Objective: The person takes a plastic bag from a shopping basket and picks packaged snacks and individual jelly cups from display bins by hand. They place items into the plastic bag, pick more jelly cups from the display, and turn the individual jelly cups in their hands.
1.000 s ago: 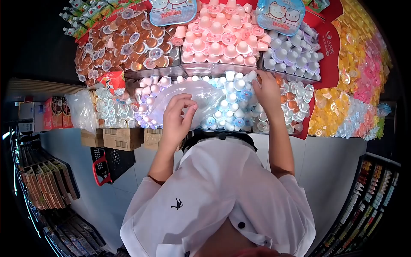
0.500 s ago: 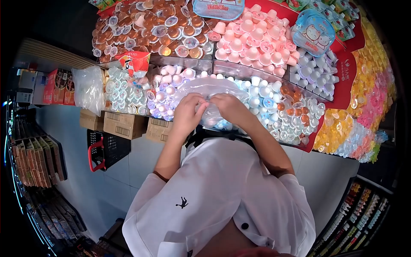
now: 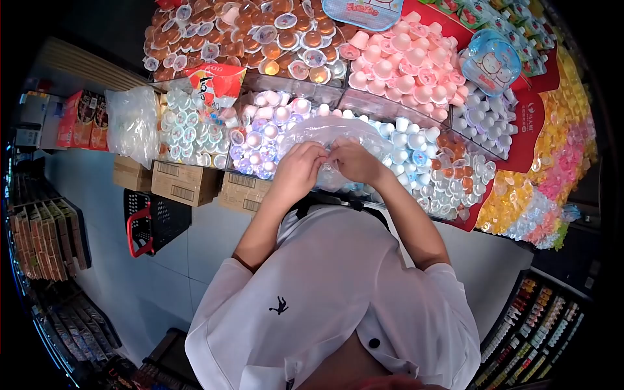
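A clear plastic bag (image 3: 305,132) lies spread over the front bins, with both my hands at its near side. My left hand (image 3: 299,170) is closed, its fingertips pinching the bag's plastic. Close beside it, my right hand (image 3: 354,161) is closed on the same plastic, the fingertips of the two hands almost meeting. Under and around the bag are small jelly cups: purple and pink ones (image 3: 255,146) to the left, white and blue ones (image 3: 406,140) to the right. Exactly how the fingers hold the plastic is too small to make out.
Bins of amber jelly cups (image 3: 260,34) and pink jelly cups (image 3: 411,65) stand behind. A red snack packet (image 3: 216,83) and a bundle of clear bags (image 3: 133,123) are at left. Cardboard boxes (image 3: 185,182) and a black basket (image 3: 159,223) sit below.
The view has shifted slightly, so the bins appear a little to the right. My hands have drawn closer together, and the left fingers have curled in on the plastic.
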Tool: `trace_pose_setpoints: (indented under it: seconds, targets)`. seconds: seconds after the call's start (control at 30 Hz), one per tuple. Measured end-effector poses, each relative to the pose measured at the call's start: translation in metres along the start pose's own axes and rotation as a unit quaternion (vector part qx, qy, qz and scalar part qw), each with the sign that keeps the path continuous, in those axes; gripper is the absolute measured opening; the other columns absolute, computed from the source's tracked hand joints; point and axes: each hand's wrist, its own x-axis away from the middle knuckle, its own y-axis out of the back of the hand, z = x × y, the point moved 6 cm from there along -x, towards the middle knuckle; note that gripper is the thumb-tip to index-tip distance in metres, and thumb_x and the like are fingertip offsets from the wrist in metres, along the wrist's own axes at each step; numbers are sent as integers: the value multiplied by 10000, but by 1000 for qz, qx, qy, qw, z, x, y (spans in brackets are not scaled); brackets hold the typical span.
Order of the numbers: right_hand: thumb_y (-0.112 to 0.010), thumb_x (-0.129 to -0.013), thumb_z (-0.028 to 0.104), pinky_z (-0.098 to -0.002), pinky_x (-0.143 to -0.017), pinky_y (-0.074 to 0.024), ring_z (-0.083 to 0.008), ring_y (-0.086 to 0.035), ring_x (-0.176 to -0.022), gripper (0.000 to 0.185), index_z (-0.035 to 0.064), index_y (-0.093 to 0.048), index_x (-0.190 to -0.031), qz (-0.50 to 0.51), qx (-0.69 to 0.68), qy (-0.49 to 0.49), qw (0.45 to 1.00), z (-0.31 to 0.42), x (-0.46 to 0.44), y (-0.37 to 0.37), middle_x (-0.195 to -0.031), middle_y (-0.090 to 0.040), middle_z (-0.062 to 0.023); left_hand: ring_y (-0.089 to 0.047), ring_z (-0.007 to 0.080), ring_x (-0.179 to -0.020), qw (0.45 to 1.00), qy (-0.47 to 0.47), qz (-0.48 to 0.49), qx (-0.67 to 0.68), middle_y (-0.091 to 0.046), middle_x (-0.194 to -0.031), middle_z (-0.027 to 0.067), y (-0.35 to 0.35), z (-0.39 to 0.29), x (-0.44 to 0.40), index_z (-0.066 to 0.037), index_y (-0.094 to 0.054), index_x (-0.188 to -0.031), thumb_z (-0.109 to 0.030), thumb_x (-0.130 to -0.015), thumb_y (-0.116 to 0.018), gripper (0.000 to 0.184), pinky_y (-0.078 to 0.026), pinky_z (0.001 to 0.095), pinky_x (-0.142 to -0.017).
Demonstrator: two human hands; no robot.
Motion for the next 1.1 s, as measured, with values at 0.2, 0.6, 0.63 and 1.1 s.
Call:
trace_pose_setpoints:
  seconds: [0.2,0.6,0.63,1.1]
  targets:
    - [-689,-786,102,-466,-803,-454,-325,-640,-874,20,105,-686,-805,10,5,-2,1000,-9,-7,-32,-867,-662,-95,-671,279,-863,993,49,-86,65,-679,-1020,133,11,9,10,0,-666,-996,-57,-966,-684,67,-545,346,-749]
    - [-641,-845,98,-486,-879,-509,-372,-655,-933,93,56,-723,-858,100,101,-68,987,-1,-8,-33,-905,-679,-147,-651,281,-876,988,62,-135,41,-604,-1088,131,18,1,15,-18,-677,-897,-137,-900,-794,167,-530,349,-737]
    - [-631,-854,98,-490,-874,-511,-376,-653,-940,98,48,-714,-864,101,100,-82,986,4,-9,-24,-917,-680,-154,-650,279,-877,988,59,-134,39,-604,-1086,133,18,0,15,-19,-676,-896,-142,-901,-795,172,-527,346,-734]
    - [-577,-1065,141,-368,-715,-539,-259,-715,-807,125,25,-533,-1082,-176,-251,-230,924,15,61,85,-839,-687,-129,-642,215,-734,991,99,-53,79,-682,-840,89,-4,-16,-2,4,-691,-959,-186,-1021,-672,201,-514,318,-694]
